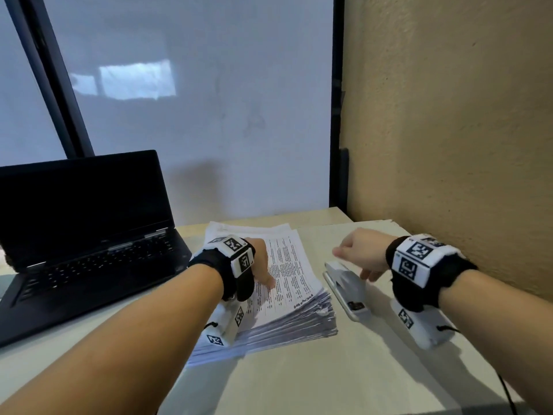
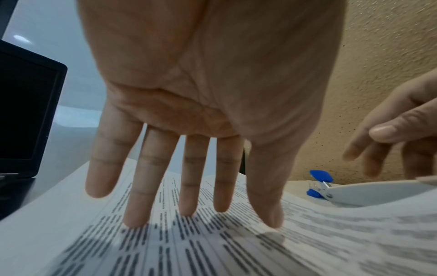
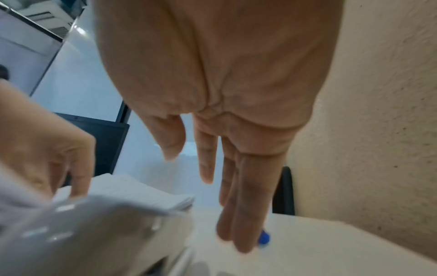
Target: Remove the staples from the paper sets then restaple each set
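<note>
Paper stack [image 1: 287,298] lies flat on the desk [image 1: 344,369] under the left hand [image 1: 260,259]. Thick pile of printed sheets, dense dark text in columns on the top page, edges fanned and uneven at the near side. Long axis runs away from the person, tilted slightly to the left at the far end.

Left hand: released, fingers [image 2: 137,186] straight and spread, tips touching the top sheet; thumb tip also down on the paper. Nothing held.

Stapler [image 1: 344,286], white/grey, lies on the desk between the two hands, just to the right of the stack. Long axis roughly parallel to the stack's right edge. The left wrist view shows a small blue staple remover [image 2: 319,184] just past its far end.

Right hand [image 1: 359,253]: above the stapler, fingers relaxed and pointing down, not curled on anything. In the right wrist view its fingertips [image 3: 236,233] sit near the blue piece; contact cannot be told, frame is blurred.

Left of the left hand: open black laptop [image 1: 86,232], screen dark. Right of the right hand: textured beige wall [image 1: 463,130].
</note>
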Action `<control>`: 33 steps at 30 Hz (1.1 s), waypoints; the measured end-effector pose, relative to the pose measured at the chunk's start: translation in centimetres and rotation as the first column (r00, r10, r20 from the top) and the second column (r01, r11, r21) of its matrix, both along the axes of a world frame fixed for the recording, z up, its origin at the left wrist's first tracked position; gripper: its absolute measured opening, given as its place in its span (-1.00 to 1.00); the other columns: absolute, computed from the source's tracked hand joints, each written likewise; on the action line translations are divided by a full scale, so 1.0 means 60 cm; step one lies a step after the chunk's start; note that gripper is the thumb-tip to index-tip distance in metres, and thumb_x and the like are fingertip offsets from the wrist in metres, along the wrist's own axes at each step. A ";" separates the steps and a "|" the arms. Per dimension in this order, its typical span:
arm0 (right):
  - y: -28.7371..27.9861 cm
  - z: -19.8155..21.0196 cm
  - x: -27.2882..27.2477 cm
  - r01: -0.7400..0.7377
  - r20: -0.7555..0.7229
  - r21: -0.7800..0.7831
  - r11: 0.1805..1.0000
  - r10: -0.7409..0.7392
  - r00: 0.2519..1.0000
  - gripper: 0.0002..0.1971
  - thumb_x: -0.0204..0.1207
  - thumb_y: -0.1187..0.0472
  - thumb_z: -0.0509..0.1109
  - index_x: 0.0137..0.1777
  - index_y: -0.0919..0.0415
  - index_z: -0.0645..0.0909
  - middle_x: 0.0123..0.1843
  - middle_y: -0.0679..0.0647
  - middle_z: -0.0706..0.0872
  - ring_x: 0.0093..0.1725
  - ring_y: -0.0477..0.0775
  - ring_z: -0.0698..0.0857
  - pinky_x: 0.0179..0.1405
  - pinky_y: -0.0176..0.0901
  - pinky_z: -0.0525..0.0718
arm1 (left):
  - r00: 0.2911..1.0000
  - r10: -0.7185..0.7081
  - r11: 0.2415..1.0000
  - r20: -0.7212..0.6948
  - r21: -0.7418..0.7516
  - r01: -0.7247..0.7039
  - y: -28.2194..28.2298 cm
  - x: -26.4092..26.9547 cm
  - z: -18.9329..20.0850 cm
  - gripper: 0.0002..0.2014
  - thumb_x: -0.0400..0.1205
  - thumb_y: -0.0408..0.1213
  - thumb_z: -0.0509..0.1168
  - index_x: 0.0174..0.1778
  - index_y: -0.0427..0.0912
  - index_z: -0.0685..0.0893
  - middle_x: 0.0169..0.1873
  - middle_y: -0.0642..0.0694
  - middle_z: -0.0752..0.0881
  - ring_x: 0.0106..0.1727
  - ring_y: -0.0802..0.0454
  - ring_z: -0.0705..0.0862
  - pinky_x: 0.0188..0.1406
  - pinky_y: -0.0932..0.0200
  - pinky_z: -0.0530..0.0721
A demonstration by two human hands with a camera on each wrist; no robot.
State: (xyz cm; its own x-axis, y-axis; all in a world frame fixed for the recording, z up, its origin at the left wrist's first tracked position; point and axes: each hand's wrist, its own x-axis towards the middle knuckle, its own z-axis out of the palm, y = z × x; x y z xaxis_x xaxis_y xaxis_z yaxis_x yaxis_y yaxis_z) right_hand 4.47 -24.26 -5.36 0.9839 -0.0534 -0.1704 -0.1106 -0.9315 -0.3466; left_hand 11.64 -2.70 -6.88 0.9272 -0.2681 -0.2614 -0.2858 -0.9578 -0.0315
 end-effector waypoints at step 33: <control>-0.002 -0.045 0.199 -0.035 -0.011 0.082 0.996 0.036 0.999 -0.66 0.68 0.11 0.24 -0.03 0.42 0.69 -0.20 0.22 0.83 -0.42 0.23 0.75 -0.43 -0.05 0.75 | 1.000 0.006 0.998 0.006 -0.060 -0.006 -0.013 0.084 -0.014 -0.33 0.28 0.22 0.58 0.25 -0.03 0.67 -0.11 0.07 0.65 -0.13 0.03 0.62 -0.13 0.17 0.52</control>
